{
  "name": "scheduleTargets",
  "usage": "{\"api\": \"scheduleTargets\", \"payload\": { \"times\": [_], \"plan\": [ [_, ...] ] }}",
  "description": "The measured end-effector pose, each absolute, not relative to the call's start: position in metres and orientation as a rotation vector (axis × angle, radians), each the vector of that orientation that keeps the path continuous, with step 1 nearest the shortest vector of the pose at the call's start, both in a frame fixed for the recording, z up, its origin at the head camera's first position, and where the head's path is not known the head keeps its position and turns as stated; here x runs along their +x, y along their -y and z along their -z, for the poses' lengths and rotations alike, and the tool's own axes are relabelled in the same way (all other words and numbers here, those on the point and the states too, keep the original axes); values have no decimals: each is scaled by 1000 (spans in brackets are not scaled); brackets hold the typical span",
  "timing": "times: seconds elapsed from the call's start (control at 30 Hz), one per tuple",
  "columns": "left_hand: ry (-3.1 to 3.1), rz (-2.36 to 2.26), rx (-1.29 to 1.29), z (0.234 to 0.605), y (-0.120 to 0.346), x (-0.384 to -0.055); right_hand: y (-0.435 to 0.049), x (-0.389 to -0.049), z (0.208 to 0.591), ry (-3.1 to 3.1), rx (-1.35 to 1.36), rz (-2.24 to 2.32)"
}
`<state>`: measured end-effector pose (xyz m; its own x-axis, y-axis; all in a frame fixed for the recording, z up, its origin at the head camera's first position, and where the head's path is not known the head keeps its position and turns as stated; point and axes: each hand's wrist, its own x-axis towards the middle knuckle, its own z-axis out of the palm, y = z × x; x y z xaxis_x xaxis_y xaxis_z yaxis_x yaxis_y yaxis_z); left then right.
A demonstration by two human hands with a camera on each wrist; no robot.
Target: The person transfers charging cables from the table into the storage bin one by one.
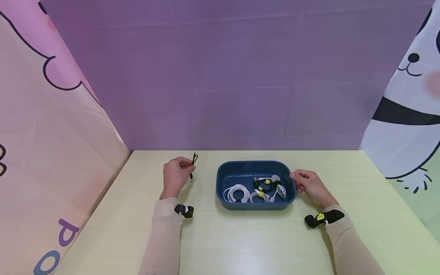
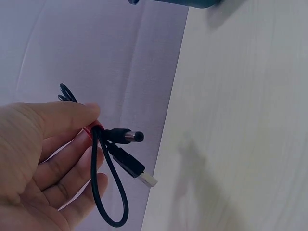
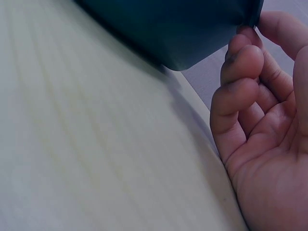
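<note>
Between thumb and fingertips, my left hand [image 1: 175,175] pinches a looped black USB cable [image 2: 127,161] above the table's left part. A red tie binds the cable; its USB plug and a round barrel plug stick out in the left wrist view. My right hand [image 1: 311,185] pinches the rim of a blue plastic bin [image 1: 254,206] at its right end, the other fingers curled beneath. Inside the bin lie a coiled white cable [image 1: 246,194], a white cable with a black tie [image 1: 281,190], a smaller pale cable with a yellow tie [image 1: 261,194] and a black cable with yellow ties [image 1: 267,182].
The bin stands on a pale wood-look table [image 1: 240,240]. A purple cloth backdrop [image 1: 240,84] rises behind the table's far edge. Printed cloths hang at the left [image 1: 62,145] and the right [image 1: 395,141]. Each wrist wears a strapped black camera.
</note>
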<state>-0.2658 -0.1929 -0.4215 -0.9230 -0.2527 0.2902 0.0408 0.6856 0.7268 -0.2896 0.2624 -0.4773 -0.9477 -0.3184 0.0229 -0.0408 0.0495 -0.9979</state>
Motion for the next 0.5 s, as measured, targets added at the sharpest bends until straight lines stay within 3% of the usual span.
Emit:
{"api": "scheduleTargets", "payload": {
  "times": [0.5],
  "plan": [
    [2511, 1077, 136, 421, 184, -267, -262, -291, 480, -2141, -357, 1998]
  ]
}}
